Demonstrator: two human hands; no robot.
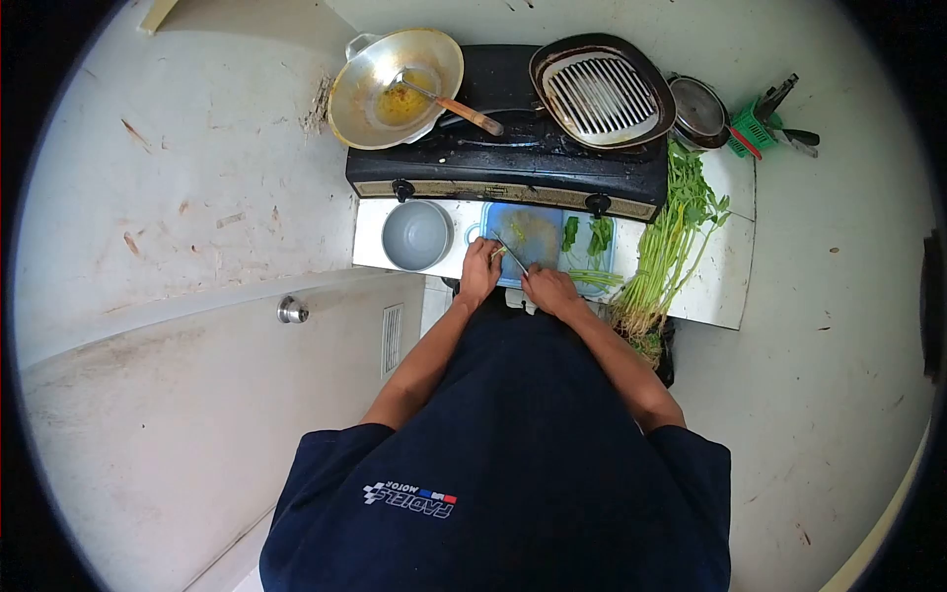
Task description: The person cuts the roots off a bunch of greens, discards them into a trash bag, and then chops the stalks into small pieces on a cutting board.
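On the counter lies a blue cutting board (533, 229). My right hand (549, 288) is closed round the handle of a knife (512, 256), whose blade points up and left over the board. My left hand (480, 268) is closed at the board's left edge, its fingers pressed on a small piece of green stalk (500, 251) beside the blade. Cut green leaves (600, 235) and some stalks (595, 278) lie on the right part of the board. A grey bowl (417, 236) sits left of my left hand.
A black stove (503, 168) behind the board bears a wok (350, 99) with a wooden-handled utensil (473, 115) and a grill pan (602, 94). Leafy stalks with roots (671, 247) lie at the right. Farther back are a small pot (698, 107) and a green basket (752, 128).
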